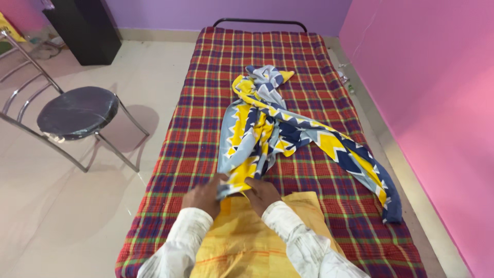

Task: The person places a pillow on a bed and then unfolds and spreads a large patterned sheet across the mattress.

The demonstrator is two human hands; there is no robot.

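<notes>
- Yellow, grey and navy zigzag print: patterned cloth (262,128) lying rumpled along the middle of the bed (206,77), one end bunched up towards the head rail (260,21), a long tail trailing off towards the right edge, the near end gathered at the hands.
- Left hand (206,195) and right hand (262,194) side by side at that near end, each grip closed on the fabric, fingers curled over it, knuckles up; white sleeves behind.
- Just under the wrists, a yellow woven sack (247,242) flat on the plaid mattress, its far edge touching the gathered cloth end.
- Judged from the hold: taking up the near end, with the rest not yet lifted or straightened.
- Next move, as a judgement only: calls for keeping both pinches firm and finding the true corners inside the bunch, since folds hide them.
- Edges: trailing tail close to the right side of the mattress, likely to slip over if tugged sideways; pink wall (427,103) near on that side, with only a narrow strip of floor.
- Open room: plenty of bare plaid on the left half of the bed and towards the head; wide floor (62,206) on the left, with a metal-framed chair (77,110) and a black cabinet (85,28) well apart from the hands.
</notes>
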